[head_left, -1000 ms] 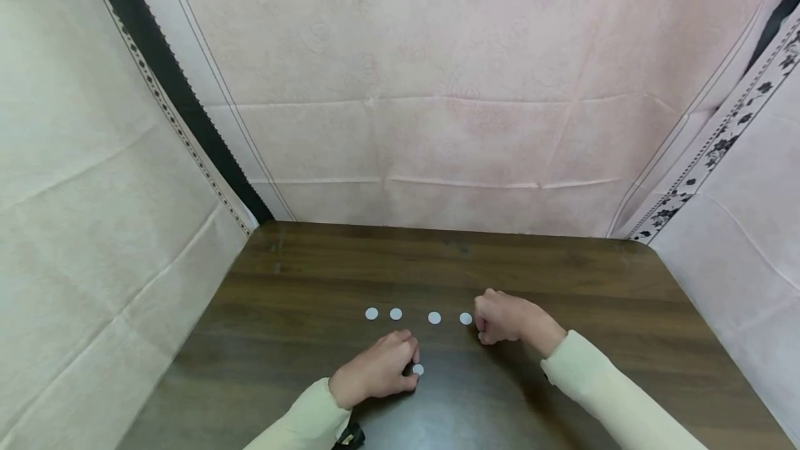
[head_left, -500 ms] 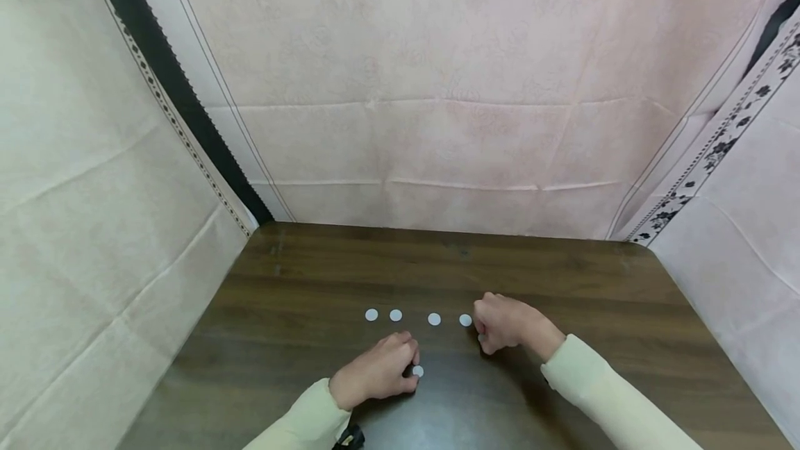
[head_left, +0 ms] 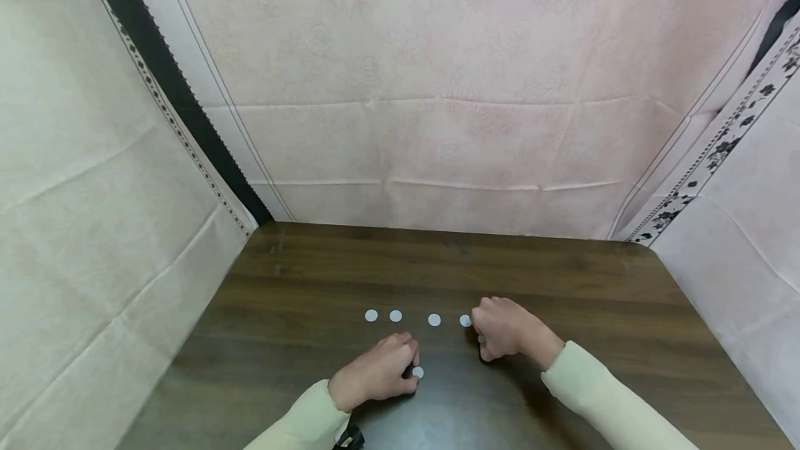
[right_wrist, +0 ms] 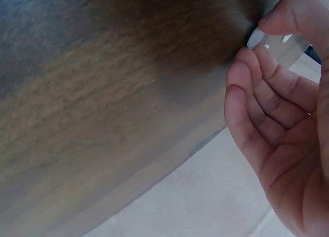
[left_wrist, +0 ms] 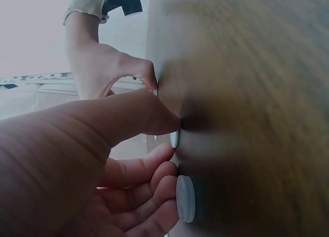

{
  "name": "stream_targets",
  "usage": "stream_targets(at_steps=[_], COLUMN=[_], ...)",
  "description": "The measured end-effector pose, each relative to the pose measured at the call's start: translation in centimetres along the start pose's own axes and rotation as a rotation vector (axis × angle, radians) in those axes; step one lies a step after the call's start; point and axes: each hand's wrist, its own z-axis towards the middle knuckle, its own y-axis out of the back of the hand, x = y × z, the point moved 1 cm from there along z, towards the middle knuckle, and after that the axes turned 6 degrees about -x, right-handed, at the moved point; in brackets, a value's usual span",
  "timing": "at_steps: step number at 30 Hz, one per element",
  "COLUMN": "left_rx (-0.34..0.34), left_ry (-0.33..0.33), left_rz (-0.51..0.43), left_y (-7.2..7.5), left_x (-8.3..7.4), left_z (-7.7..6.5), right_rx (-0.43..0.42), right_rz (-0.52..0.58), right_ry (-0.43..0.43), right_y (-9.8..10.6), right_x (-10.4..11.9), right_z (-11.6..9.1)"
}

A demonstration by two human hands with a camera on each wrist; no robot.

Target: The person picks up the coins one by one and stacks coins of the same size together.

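Note:
My left hand (head_left: 378,370) rests low over the table, its thumb and forefinger on either side of a small white disc (head_left: 418,372). The left wrist view shows this disc edge-on between thumb and fingertip, flat on the wood. Farther right, my right hand (head_left: 507,328) pinches another white disc (right_wrist: 255,38) between thumb and fingertips. Its remaining fingers are curled in towards the palm. Only a sliver of that disc shows in the head view. Beyond the hands several like discs lie in a row, including one (head_left: 434,320) in the middle and one (head_left: 465,321) beside the right knuckles.
The brown wooden table (head_left: 325,262) has rounded far corners. Pale cloth (head_left: 437,89) hangs behind it and along both sides, and the right cloth has a dark floral border (head_left: 719,151). A black band (head_left: 352,436) sits near the left sleeve.
My right hand has shifted slightly towards me, with its thumb tip lower in view. The left hand and the row of discs have stayed where they were.

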Motion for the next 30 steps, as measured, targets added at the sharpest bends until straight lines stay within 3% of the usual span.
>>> stream_targets(at_steps=[18,30], left_rx=[-0.013,-0.015], left_ry=[-0.005,0.003], left_rz=[0.003,0.002], left_y=[0.06,0.04], left_x=[-0.02,0.06], left_z=[-0.09,-0.15], right_rx=[0.007,-0.010], right_rz=[0.104,0.101], right_ry=[-0.043,-0.013], right_y=[-0.30,-0.11], right_x=[-0.16,-0.09], right_z=[-0.41,-0.50])
